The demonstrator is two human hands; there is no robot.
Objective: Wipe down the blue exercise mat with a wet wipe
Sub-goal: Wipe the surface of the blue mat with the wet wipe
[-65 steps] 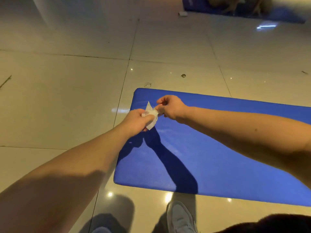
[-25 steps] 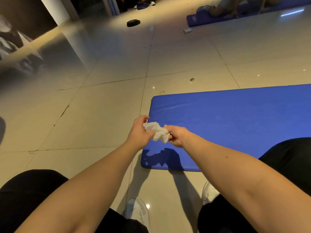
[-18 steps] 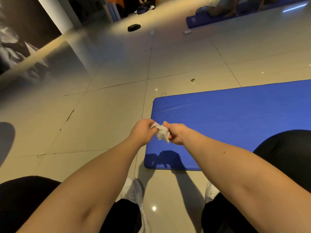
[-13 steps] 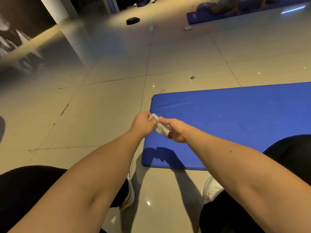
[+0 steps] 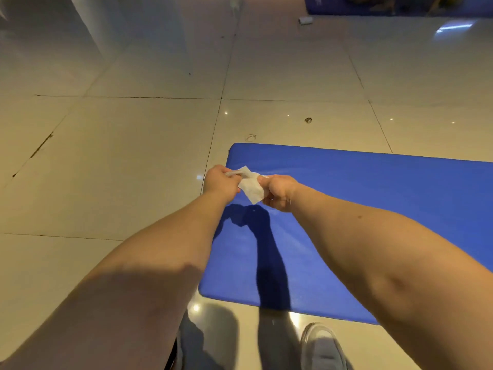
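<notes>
Wet wipe [image 5: 250,186], white, creased: held between both hands over the left end of the blue exercise mat [image 5: 360,198].
Left hand [image 5: 220,181] pinched the wipe's upper left edge, fingers curled; right hand [image 5: 278,192] gripped its right side, fingers curled round it. The wipe was spread between them, its lower corner pointing down. Both forearms reached forward and converged. The mat lay flat on the tiled floor [image 5: 133,161]; a pale shoe [image 5: 321,345] stood near its near edge.

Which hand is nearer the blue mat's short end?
Left. The left hand sits over that end of the blue mat; the right hand is further in above it, both pinching the wipe.
</notes>
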